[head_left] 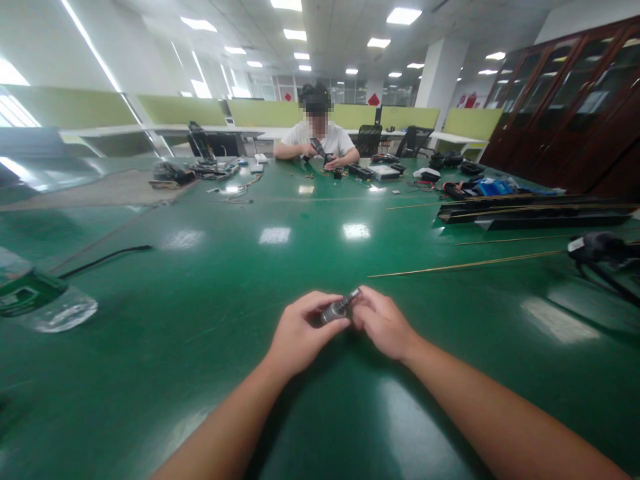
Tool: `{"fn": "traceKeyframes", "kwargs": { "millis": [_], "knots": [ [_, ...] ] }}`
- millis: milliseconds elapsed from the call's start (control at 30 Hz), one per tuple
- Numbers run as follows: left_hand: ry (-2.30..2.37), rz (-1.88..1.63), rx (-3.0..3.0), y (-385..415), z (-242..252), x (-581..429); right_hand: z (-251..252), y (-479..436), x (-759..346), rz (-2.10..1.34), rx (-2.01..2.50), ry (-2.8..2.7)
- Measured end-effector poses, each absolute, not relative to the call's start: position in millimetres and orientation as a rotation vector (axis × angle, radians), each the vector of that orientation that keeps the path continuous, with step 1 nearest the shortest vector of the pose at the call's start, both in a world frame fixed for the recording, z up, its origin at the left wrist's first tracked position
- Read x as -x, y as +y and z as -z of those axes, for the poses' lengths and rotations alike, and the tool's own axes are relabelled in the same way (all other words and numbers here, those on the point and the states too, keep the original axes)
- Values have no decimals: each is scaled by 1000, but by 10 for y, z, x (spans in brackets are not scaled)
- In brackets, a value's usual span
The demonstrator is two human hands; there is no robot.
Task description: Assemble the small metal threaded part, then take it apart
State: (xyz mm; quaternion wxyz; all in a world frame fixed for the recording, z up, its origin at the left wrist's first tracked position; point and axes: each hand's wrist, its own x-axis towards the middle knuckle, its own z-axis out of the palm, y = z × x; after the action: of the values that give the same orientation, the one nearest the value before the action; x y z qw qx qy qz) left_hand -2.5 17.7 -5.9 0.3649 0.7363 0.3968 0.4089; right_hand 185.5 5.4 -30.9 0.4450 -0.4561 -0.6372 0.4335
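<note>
Just above the green table, near the middle of my view, both my hands meet at a small grey cylindrical part (pixel 334 312). It has a wide round body and a narrower, dark ribbed neck with a bright tip, tilted up to the right. My left hand (pixel 299 331) grips the wide body between thumb and fingers. Close at the neck and tip, my right hand (pixel 383 321) has its thumb and fingers pinched together. Its fingertips partly hide the tip, and the underside of the part is hidden too.
A clear plastic bottle (pixel 45 300) lies at the left beside a black cable (pixel 107 259). Thin brass-coloured rods (pixel 465 265) and a black channel (pixel 535 212) lie on the right, near a black device (pixel 605 250). Across the table (pixel 225 233) sits a person (pixel 320 133) handling a dark tool.
</note>
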Motion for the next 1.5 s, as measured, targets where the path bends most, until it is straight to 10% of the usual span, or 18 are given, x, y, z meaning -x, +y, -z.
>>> {"fn": "traceKeyframes", "kwargs": {
  "millis": [1500],
  "knots": [
    [1042,-1133,-2107,247,129,109,217,40,-1839,-695,1147,-1769]
  ]
}}
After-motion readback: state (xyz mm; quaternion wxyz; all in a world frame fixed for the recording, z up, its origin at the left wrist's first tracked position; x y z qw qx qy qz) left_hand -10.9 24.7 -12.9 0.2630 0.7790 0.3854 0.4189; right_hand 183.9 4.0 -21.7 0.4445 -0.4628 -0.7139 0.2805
